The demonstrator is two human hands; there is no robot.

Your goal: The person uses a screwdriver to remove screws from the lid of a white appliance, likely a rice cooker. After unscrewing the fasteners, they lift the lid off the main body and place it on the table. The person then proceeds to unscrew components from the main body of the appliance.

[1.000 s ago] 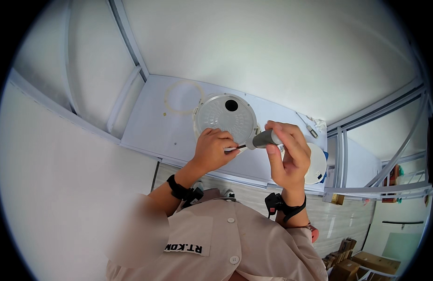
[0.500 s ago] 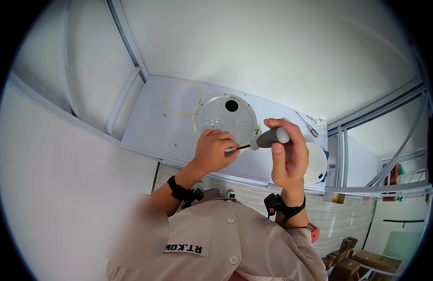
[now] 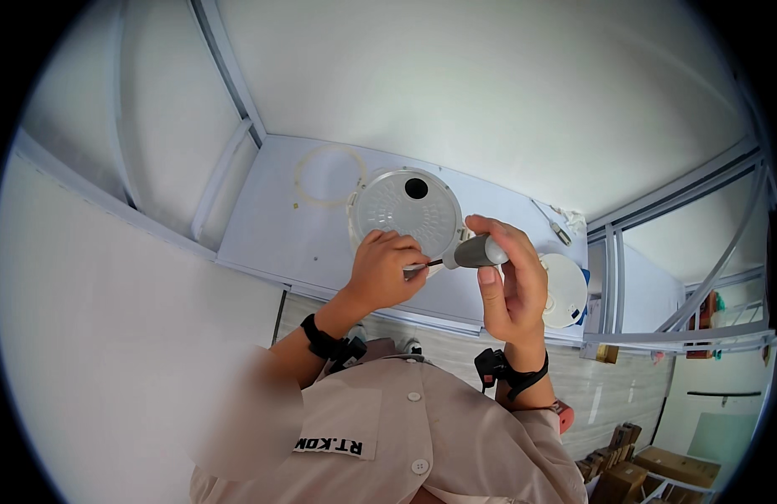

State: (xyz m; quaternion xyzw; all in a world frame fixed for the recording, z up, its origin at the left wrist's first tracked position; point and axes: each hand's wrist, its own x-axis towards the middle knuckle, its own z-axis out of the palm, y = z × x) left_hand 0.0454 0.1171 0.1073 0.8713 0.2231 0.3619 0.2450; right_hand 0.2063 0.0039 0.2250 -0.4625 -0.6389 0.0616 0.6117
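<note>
Holding a grey screwdriver (image 3: 474, 251) in our loosely curled right hand (image 3: 518, 294), we have shifted it leftward, likely mid-turn. Our bunched left hand (image 3: 383, 269) pinches a small pale piece (image 3: 413, 267).

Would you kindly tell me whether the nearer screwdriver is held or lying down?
Held: the nearer screwdriver has its grey handle between thumb and fingers of the right hand.

Passage lies open over the bench (image 3: 266, 223) left of my left hand (image 3: 387, 269), whereas the round housing (image 3: 397, 208) ahead, the screwdriver (image 3: 475, 252) spanning to my right hand (image 3: 520, 290), and the white disc (image 3: 566, 290) at its right obstruct, clearance underneath being hard to judge.
</note>
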